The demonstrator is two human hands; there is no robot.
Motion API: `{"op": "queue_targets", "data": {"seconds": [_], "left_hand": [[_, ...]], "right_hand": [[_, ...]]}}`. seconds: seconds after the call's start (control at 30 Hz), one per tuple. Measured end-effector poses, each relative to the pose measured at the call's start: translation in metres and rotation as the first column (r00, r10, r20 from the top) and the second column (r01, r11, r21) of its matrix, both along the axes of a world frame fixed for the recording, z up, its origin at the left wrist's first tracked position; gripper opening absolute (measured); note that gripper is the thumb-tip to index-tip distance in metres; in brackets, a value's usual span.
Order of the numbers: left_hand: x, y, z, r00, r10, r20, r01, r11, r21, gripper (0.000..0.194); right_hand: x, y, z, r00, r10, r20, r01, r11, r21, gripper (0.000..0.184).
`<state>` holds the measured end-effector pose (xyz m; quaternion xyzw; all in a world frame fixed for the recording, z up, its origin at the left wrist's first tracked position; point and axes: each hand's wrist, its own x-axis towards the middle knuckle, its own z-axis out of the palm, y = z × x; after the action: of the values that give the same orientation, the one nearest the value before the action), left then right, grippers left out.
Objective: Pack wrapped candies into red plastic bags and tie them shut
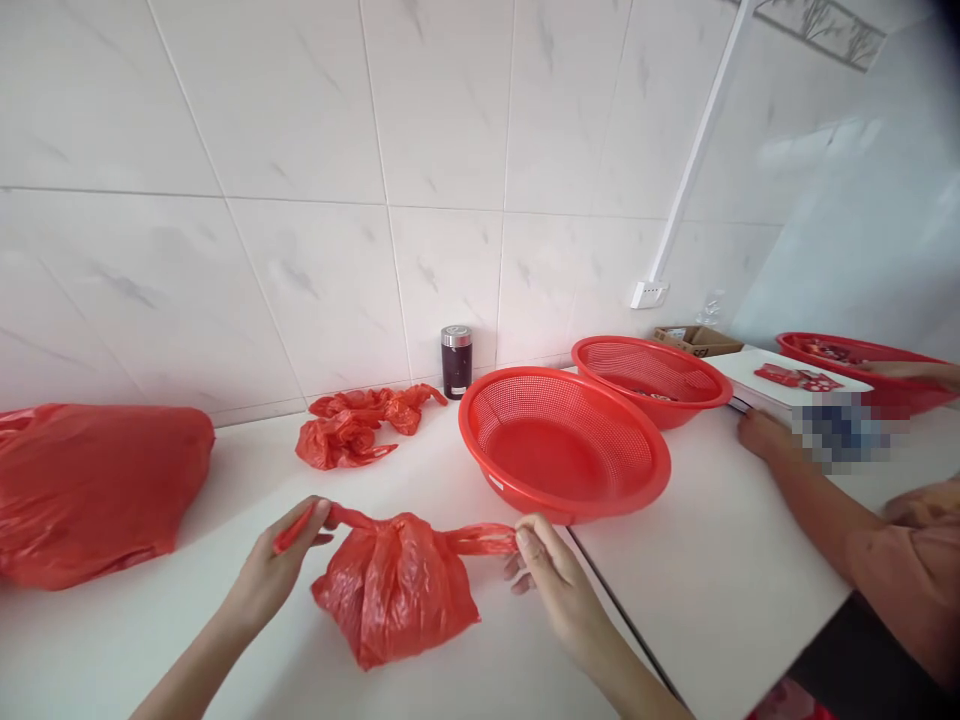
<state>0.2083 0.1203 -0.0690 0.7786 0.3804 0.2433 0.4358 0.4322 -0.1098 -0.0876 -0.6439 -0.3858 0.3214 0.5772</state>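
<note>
A filled red plastic bag point(397, 595) rests on the white table before me, gathered at its neck, with its two handles pulled out sideways. My left hand point(281, 555) is closed on one handle, whose end loops over the fingers. The other handle is pinched between thumb and fingers of my right hand point(551, 565). What the bag contains is hidden by the plastic. Just beyond my right hand sits a large red plastic basket point(555, 460) with perforated sides and nothing visible inside.
A big full red bag point(97, 490) lies at left, crumpled red bags point(349, 430) behind. A dark tumbler point(457, 362) stands by the wall. Right are a second basket point(649, 370) with small items, a cardboard box point(697, 341), a scale point(780, 375) holding red packets, and another person's arm point(814, 500).
</note>
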Motion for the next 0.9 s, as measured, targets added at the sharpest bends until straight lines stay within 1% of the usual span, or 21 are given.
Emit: {"op": "queue_targets", "data": {"seconds": [0.03, 0.1, 0.13, 0.2, 0.23, 0.3, 0.4, 0.5, 0.63, 0.77, 0.9], "left_hand": [[0.011, -0.008, 0.001, 0.999, 0.019, 0.035, -0.017, 0.999, -0.038, 0.043], [0.028, -0.024, -0.003, 0.999, -0.001, 0.045, 0.005, 0.997, -0.082, 0.041], [0.034, -0.03, -0.007, 0.999, -0.025, 0.029, 0.028, 0.996, -0.079, 0.04], [0.039, -0.036, -0.017, 0.998, -0.067, -0.004, 0.067, 0.997, -0.047, 0.037], [0.04, -0.037, -0.022, 0.997, -0.074, -0.023, 0.074, 0.997, -0.024, 0.036], [0.038, -0.035, -0.029, 0.996, -0.054, -0.075, 0.056, 0.998, 0.022, 0.038], [0.035, -0.029, -0.03, 0.993, -0.018, -0.113, 0.025, 0.998, 0.056, 0.039], [0.034, -0.027, -0.03, 0.993, 0.008, -0.115, 0.0, 0.998, 0.063, 0.038], [0.035, -0.027, -0.035, 0.978, 0.057, -0.2, -0.03, 0.991, 0.132, 0.035], [0.034, -0.029, -0.042, 0.96, 0.065, -0.271, -0.026, 0.989, 0.144, 0.034], [0.029, -0.026, -0.042, 0.946, 0.071, -0.316, -0.027, 0.989, 0.143, 0.034]], "right_hand": [[-0.005, 0.005, 0.004, 1.0, 0.022, -0.015, -0.022, 1.0, -0.015, 0.036], [-0.019, 0.016, 0.008, 0.997, 0.07, 0.023, -0.069, 0.996, -0.048, 0.035], [-0.026, 0.021, 0.007, 0.993, 0.092, 0.076, -0.088, 0.994, -0.059, 0.041], [-0.037, 0.031, -0.001, 0.97, 0.124, 0.211, -0.109, 0.99, -0.084, 0.058], [-0.04, 0.034, -0.006, 0.953, 0.135, 0.27, -0.112, 0.989, -0.1, 0.065], [-0.041, 0.037, -0.018, 0.928, 0.147, 0.342, -0.11, 0.986, -0.125, 0.071], [-0.035, 0.033, -0.028, 0.913, 0.15, 0.379, -0.118, 0.987, -0.108, 0.066], [-0.026, 0.026, -0.03, 0.899, 0.18, 0.4, -0.149, 0.983, -0.106, 0.061], [-0.023, 0.024, -0.031, 0.858, 0.207, 0.469, -0.147, 0.976, -0.162, 0.065], [-0.023, 0.024, -0.036, 0.834, 0.228, 0.502, -0.15, 0.97, -0.192, 0.068], [-0.021, 0.02, -0.036, 0.821, 0.236, 0.52, -0.16, 0.969, -0.188, 0.072]]}}
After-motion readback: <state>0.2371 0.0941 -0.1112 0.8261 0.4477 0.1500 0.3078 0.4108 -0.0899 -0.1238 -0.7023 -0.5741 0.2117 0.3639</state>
